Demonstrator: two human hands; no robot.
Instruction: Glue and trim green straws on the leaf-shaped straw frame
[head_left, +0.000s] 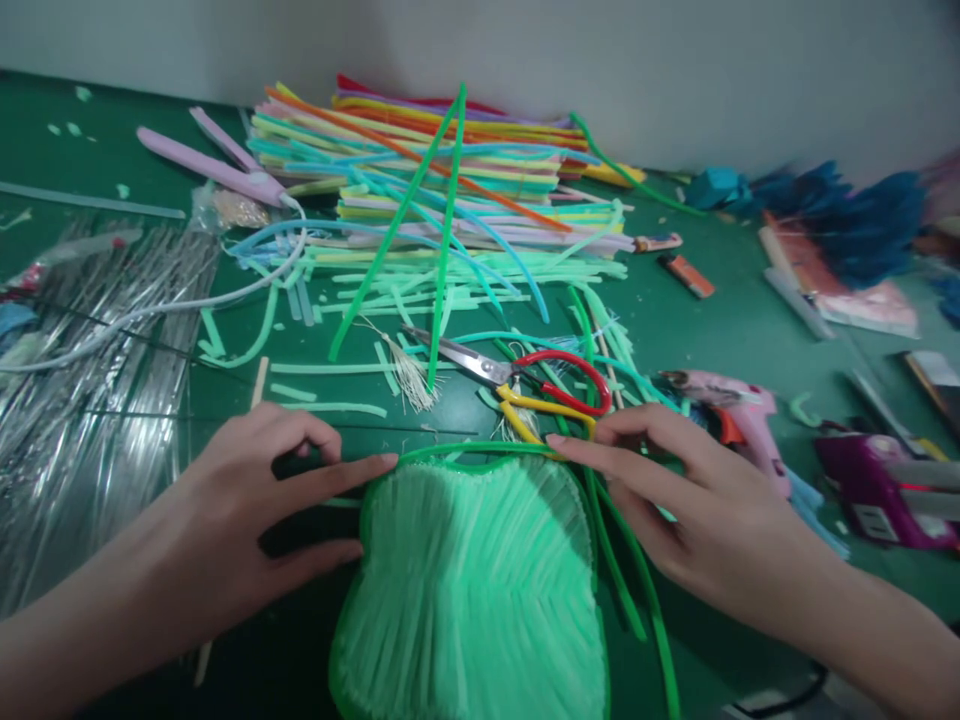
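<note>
One light green panel (465,590) lies at the bottom centre of the head view. The left hand (244,490), thumb and index finger well spread, meets its upper left edge; the right hand's (697,490) fingertips reach the dark green stem (480,448) along its top (whether they pinch it, I cannot tell). Scissors (499,372) lie just beyond.
</note>
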